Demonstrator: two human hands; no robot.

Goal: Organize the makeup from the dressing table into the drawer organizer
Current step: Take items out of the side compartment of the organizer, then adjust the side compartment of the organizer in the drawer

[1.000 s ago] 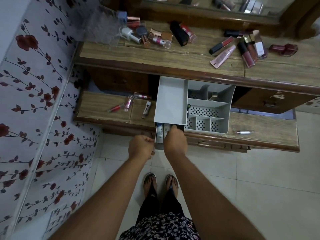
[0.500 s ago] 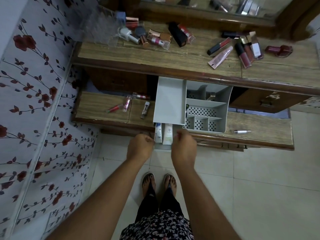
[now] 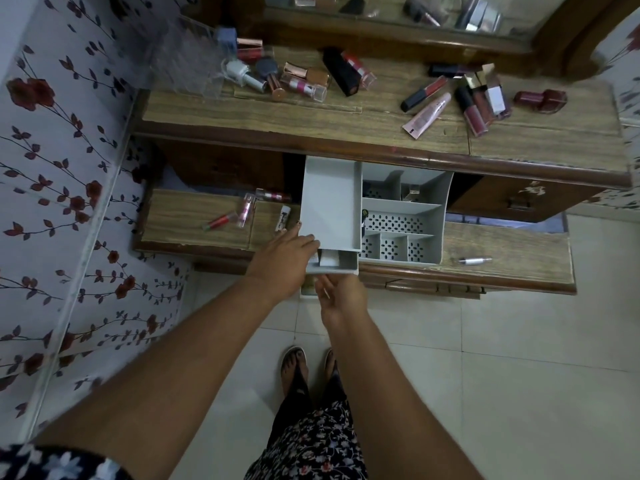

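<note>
A grey drawer organizer (image 3: 329,202) stands on the lower shelf (image 3: 183,216) of the dressing table. Its small front drawer (image 3: 341,266) is pulled out a little, with a white tube (image 3: 327,259) inside. My left hand (image 3: 287,258) rests on the organizer's front left corner, fingers laid over the top edge. My right hand (image 3: 341,296) is just under the drawer's front, fingers curled at it. Lip glosses (image 3: 474,109), a pink tube (image 3: 426,114) and a dark red nail polish (image 3: 540,98) lie on the upper top.
More bottles and a black lipstick (image 3: 339,71) lie at the top's left, by a clear acrylic holder (image 3: 187,64). A red gloss (image 3: 220,221), a pink gloss (image 3: 246,209) and a white stick (image 3: 283,218) lie left of the organizer. A silver pen (image 3: 474,260) lies to its right.
My left hand moved up from below the shelf edge onto the organizer's corner. The small drawer slid further in, so less of the tubes shows. My right hand dropped below the drawer front.
</note>
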